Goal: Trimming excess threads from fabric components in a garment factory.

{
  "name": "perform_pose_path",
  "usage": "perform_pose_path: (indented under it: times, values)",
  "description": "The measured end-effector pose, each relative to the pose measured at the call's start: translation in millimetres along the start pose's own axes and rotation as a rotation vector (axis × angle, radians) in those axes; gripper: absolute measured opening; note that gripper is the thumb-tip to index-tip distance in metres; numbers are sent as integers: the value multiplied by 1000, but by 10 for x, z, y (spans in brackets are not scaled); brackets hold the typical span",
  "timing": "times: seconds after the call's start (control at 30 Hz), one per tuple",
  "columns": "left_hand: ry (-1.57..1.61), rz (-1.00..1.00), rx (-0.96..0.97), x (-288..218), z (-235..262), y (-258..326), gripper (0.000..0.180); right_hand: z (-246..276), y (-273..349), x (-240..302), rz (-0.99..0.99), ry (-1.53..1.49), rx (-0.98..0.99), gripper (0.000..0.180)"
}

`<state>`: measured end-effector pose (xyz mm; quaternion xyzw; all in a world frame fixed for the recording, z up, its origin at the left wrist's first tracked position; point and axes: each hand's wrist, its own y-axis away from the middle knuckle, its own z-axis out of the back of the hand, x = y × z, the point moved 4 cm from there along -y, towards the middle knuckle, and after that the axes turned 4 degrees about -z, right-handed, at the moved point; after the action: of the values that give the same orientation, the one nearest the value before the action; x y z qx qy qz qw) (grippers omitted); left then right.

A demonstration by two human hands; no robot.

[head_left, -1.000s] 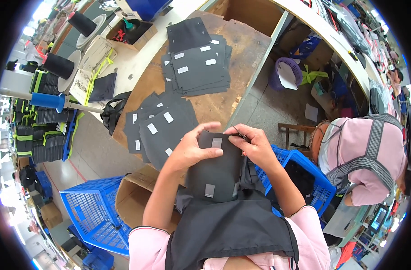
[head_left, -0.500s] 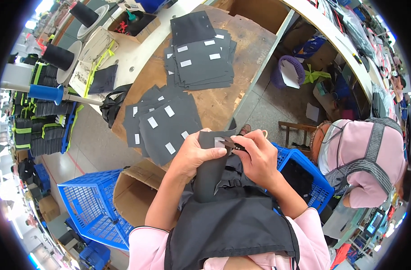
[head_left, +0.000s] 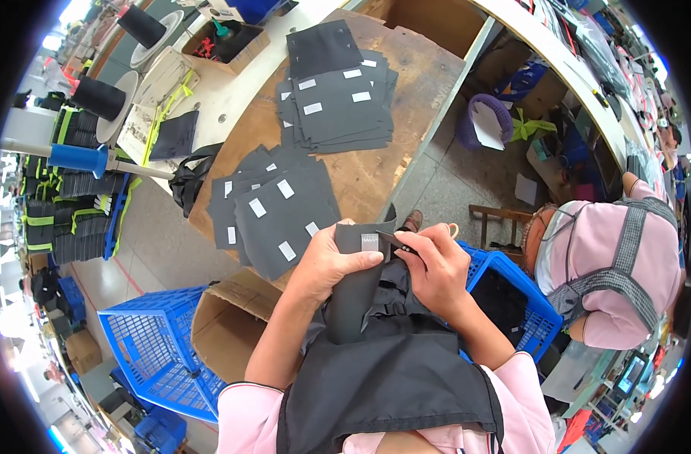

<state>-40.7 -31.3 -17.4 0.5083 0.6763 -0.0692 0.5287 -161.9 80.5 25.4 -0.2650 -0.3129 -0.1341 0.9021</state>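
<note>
My left hand (head_left: 332,262) grips a dark grey fabric piece (head_left: 355,287) that curls downward, thumb pressed beside a small white label (head_left: 369,241) near its top edge. My right hand (head_left: 434,266) holds a small dark cutting tool (head_left: 395,240) whose tip touches the fabric next to that label. Both hands hover over my lap, just in front of the wooden table (head_left: 368,174). A fanned pile of similar labelled grey pieces (head_left: 273,206) lies on the table just left of my left hand. A second stack of pieces (head_left: 338,98) rests farther back.
A blue plastic crate (head_left: 152,348) and an open cardboard box (head_left: 228,325) stand at my lower left, another blue crate (head_left: 512,295) at my right. A seated person in pink (head_left: 618,265) is on the right. Black thread cones (head_left: 96,97) and a box of tools (head_left: 224,41) sit at the back left.
The fabric piece went from lying flat to hanging curled in my left hand. Both hands came together at its top edge, with the tool now at the label.
</note>
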Motion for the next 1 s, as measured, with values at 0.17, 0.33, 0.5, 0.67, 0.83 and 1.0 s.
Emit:
perform_pose_path:
  times: [0.17, 0.33, 0.5, 0.67, 0.83, 1.0]
  values:
    - [5, 7, 1, -42, -13, 3, 29, -17, 13, 25, -33, -33, 47, 32]
    - [-34, 0, 19, 6, 12, 20, 29, -46, 33, -91, -97, -84, -33, 31]
    - [-20, 88, 49, 0, -34, 26, 22, -281, -39, -664, -745, -793, 284, 49]
    - [-89, -68, -16, 99, -24, -63, 19, -484, 21, -955, -917, -1322, 729, 34]
    - [117, -21, -111, 78, -12, -32, 20, -356, 46, -600, -903, -1320, 587, 20]
    - [79, -57, -151, 138, 64, -34, 23, -290, 104, -485, -584, -436, 87, 25]
